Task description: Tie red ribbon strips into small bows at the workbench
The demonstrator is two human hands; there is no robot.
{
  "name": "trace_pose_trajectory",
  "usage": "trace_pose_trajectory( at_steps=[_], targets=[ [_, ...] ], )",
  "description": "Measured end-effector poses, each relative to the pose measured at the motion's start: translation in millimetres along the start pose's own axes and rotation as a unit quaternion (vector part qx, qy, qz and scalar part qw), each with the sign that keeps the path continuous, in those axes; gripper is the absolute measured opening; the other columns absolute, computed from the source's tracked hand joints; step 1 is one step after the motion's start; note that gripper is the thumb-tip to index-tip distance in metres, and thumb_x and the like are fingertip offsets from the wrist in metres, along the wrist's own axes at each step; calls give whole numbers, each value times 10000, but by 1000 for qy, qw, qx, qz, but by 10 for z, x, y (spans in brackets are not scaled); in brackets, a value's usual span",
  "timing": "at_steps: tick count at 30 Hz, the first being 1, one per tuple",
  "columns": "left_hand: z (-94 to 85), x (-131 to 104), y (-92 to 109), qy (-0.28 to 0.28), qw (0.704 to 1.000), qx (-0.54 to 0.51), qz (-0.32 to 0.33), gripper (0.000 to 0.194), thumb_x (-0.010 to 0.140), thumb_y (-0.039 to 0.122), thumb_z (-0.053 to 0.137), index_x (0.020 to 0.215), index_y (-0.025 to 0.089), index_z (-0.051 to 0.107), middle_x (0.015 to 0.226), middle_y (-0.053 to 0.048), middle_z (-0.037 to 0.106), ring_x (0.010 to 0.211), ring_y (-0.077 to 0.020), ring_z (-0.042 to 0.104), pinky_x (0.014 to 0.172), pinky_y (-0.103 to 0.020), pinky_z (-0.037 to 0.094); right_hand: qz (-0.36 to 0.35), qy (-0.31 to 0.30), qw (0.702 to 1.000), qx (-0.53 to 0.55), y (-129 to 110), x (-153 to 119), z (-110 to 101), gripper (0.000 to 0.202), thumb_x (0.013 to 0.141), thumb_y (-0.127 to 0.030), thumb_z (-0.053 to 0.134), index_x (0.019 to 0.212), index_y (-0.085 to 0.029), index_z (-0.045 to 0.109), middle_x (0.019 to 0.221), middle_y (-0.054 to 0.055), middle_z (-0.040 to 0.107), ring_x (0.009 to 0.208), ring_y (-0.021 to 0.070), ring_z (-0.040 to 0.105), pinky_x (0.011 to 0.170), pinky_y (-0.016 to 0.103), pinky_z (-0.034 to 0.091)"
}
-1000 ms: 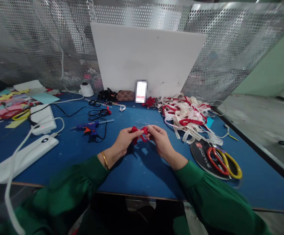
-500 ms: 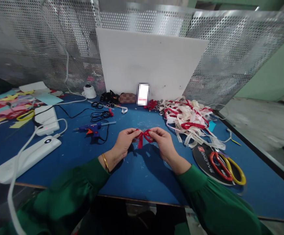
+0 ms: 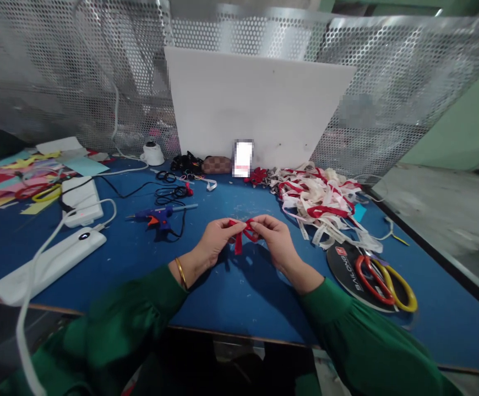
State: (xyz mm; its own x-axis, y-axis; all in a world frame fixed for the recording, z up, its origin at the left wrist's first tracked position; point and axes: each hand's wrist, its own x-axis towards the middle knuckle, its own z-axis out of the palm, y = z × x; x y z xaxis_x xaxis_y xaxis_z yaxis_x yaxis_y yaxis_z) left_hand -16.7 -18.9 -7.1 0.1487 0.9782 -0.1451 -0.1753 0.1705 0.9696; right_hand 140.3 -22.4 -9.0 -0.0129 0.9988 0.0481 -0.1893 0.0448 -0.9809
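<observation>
A red ribbon bow (image 3: 238, 245) is held between my two hands, above the blue table near its middle. My left hand (image 3: 217, 241) pinches the bow at its left side and centre, thumb pressed over the knot area. At the right loop, my right hand (image 3: 273, 237) grips the ribbon between thumb and fingertips. One ribbon tail hangs down from the middle. The knot itself is partly covered by my fingertips.
Left of my hands lies a blue glue gun (image 3: 157, 217), with white power strips (image 3: 53, 264) farther left. A heap of white and red ribbons (image 3: 317, 203) sits at the right, behind red-and-yellow-handled scissors (image 3: 375, 280) on a black round pad (image 3: 344, 269). A phone (image 3: 243, 158) stands against a white board (image 3: 260, 104).
My left thumb has moved right, in over the bow's centre, so the fingertips of both hands are closer together. The view has shifted slightly.
</observation>
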Motion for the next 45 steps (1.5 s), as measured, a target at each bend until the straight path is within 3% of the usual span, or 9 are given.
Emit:
trace_pose_trajectory(
  at_steps=[6, 12, 19, 26, 31, 36, 41, 45],
  targets=[
    [6, 19, -22, 16, 998, -62, -15, 318, 617, 398, 820, 768, 146, 699, 622, 3, 606, 510, -90, 478, 476, -230, 379, 6, -8, 1000, -6, 9, -8, 49, 318, 632, -349, 794, 880, -178, 691, 672, -7, 652, 601, 117, 554, 632, 277, 448],
    [10, 18, -4, 14, 994, -100, -31, 332, 599, 385, 834, 770, 144, 681, 591, 21, 569, 480, -84, 462, 425, -222, 360, 5, -15, 1000, -16, 16, -3, 62, 352, 614, -352, 807, 901, -190, 682, 654, -20, 641, 602, 123, 563, 646, 285, 469],
    [15, 1, 8, 0, 999, -29, -23, 334, 618, 399, 819, 777, 134, 693, 645, -9, 632, 478, -77, 469, 470, -228, 369, -35, -15, 998, -44, -4, -16, 27, 210, 732, -391, 711, 763, -183, 698, 692, -6, 642, 634, 117, 535, 641, 262, 430],
    [51, -30, 7, -7, 1000, 3, -21, 337, 613, 430, 818, 702, 138, 675, 545, 29, 526, 468, -85, 446, 468, -236, 365, -44, 1, 999, -32, 53, 15, 10, 190, 742, -377, 700, 733, -189, 684, 666, -11, 630, 606, 119, 531, 614, 261, 426],
    [58, -27, -5, -25, 999, 33, -2, 301, 626, 402, 813, 731, 139, 712, 593, 8, 583, 492, -79, 445, 478, -225, 342, -37, 11, 999, -7, 73, 40, 0, 196, 723, -379, 721, 723, -189, 670, 651, -20, 610, 591, 109, 522, 602, 254, 423],
    [46, -23, -8, -8, 1000, 26, -3, 320, 630, 426, 811, 663, 143, 665, 527, 25, 532, 466, -81, 432, 470, -226, 338, -12, -31, 999, -12, 69, 41, -10, 260, 738, -440, 703, 774, -183, 679, 646, -17, 597, 601, 113, 511, 603, 257, 408],
    [36, -7, -4, -12, 1000, 1, 3, 354, 689, 487, 760, 742, 145, 690, 642, -9, 605, 547, -95, 504, 525, -223, 394, -27, 16, 999, -25, 44, 45, -24, 222, 677, -379, 746, 708, -178, 655, 604, -24, 577, 568, 107, 478, 574, 260, 379],
    [14, 23, -28, 39, 999, -8, 22, 319, 647, 425, 797, 789, 152, 712, 720, -21, 655, 613, -111, 555, 587, -231, 439, -20, 13, 1000, -13, -1, 34, -15, 238, 675, -391, 746, 711, -179, 647, 601, -29, 558, 562, 102, 459, 574, 262, 366]
  ],
)
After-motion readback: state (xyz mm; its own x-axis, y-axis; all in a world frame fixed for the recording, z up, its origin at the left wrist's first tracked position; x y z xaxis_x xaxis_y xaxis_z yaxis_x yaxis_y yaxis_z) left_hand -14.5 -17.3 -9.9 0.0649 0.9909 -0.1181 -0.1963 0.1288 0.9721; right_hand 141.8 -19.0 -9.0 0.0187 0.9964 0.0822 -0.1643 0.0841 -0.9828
